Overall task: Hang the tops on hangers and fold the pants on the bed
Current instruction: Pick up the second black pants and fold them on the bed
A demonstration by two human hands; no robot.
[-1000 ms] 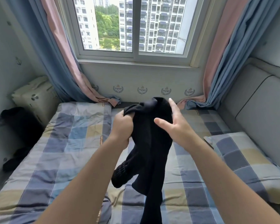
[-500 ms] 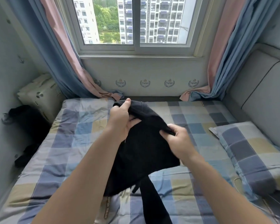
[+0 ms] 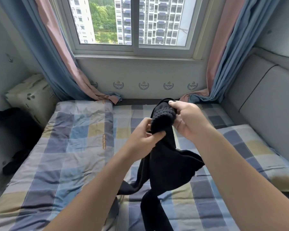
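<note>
Gripping garment (image 3: 165,164), perhaps pants: left hand (image 3: 143,138), right hand (image 3: 189,121).

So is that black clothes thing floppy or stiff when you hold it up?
Probably very floppy: the black garment droops in folds below the left hand and right hand, hanging down toward the bed. Likely light, since fingertip pinches seem enough to hold it up. Probably not slippery; the bunched top looks knitted and bumpy.

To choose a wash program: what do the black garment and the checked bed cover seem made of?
Black garment: probably a matte knit; its bunched end shows bumpy ribbing. Checked bed cover: likely thin woven cotton, matte, finely creased.
</note>
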